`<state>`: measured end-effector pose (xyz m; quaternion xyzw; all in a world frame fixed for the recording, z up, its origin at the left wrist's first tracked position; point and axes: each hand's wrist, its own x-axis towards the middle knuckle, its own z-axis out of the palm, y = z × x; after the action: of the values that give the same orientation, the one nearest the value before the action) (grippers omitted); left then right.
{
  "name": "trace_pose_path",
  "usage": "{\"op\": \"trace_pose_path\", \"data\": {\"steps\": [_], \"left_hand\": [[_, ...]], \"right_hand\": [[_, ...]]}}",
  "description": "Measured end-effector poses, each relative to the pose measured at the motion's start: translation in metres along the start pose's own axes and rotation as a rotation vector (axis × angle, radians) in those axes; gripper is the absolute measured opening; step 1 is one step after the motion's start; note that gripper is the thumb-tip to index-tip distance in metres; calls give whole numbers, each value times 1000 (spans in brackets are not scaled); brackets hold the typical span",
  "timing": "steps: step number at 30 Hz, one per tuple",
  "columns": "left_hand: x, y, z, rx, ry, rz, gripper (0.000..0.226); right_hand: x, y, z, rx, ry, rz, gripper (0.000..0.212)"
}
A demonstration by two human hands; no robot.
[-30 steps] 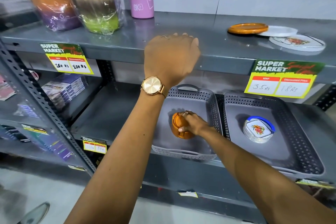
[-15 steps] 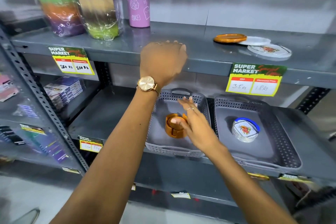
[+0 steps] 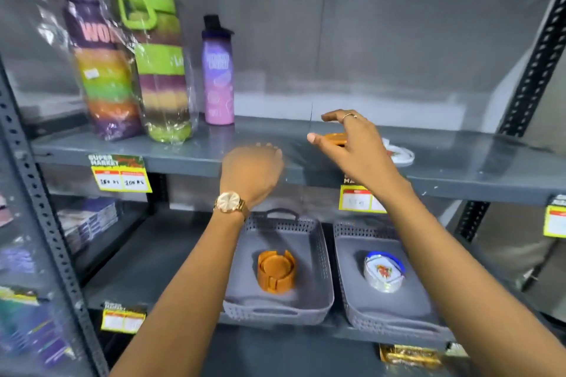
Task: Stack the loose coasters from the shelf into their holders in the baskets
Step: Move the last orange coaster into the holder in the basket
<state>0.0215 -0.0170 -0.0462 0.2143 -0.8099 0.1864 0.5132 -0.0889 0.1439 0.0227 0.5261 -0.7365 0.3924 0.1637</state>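
Observation:
An orange coaster (image 3: 334,138) lies on the upper shelf (image 3: 190,150), partly hidden behind my right hand (image 3: 355,147), whose fingers are spread over it without closing. White floral coasters (image 3: 398,154) lie just right of that hand. My left hand (image 3: 254,173) rests on the shelf's front edge, fingers curled over it, holding nothing loose. Below, the left grey basket (image 3: 312,306) holds an orange holder (image 3: 276,269) with orange coasters in it. The right grey basket (image 3: 346,272) holds a blue-rimmed holder (image 3: 384,274) with floral coasters.
Two wrapped striped bottles (image 3: 104,70) and a purple bottle (image 3: 218,76) stand at the upper shelf's left. Yellow price tags (image 3: 121,177) hang on the shelf edges. A perforated upright (image 3: 533,70) stands at the right. Boxed goods (image 3: 88,220) sit lower left.
My right hand left the orange holder in the left basket and rose to the upper shelf, over the orange coaster. The view tilted upward. My left hand stayed on the shelf edge.

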Motion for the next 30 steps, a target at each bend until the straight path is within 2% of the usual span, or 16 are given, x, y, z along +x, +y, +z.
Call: {"op": "trace_pose_path", "data": {"steps": [4, 6, 9, 13, 17, 19, 22, 25, 30], "left_hand": [[2, -1, 0, -36, -27, -2, 49], [2, -2, 1, -44, -21, 2, 50], [1, -3, 4, -58, -27, -1, 51], [1, -3, 4, -65, -22, 8, 50], [1, -2, 5, -49, -7, 22, 49], [1, -2, 6, -46, 7, 21, 48], [1, -2, 5, -42, 21, 26, 47], [0, -3, 5, -36, 27, 41, 47], [3, -6, 4, -43, 16, 92, 49]], "right_hand": [[67, 46, 6, -290, -333, 280, 84], [85, 61, 7, -328, -497, 407, 101], [103, 73, 9, -321, -565, 461, 110], [114, 79, 14, -334, -594, 449, 104], [115, 83, 16, -268, -569, 430, 80], [115, 82, 16, -241, -533, 422, 80], [108, 72, 11, -178, -377, 335, 82], [88, 47, -2, 25, -226, 223, 85], [16, -5, -22, 296, -186, 70, 77]]}}
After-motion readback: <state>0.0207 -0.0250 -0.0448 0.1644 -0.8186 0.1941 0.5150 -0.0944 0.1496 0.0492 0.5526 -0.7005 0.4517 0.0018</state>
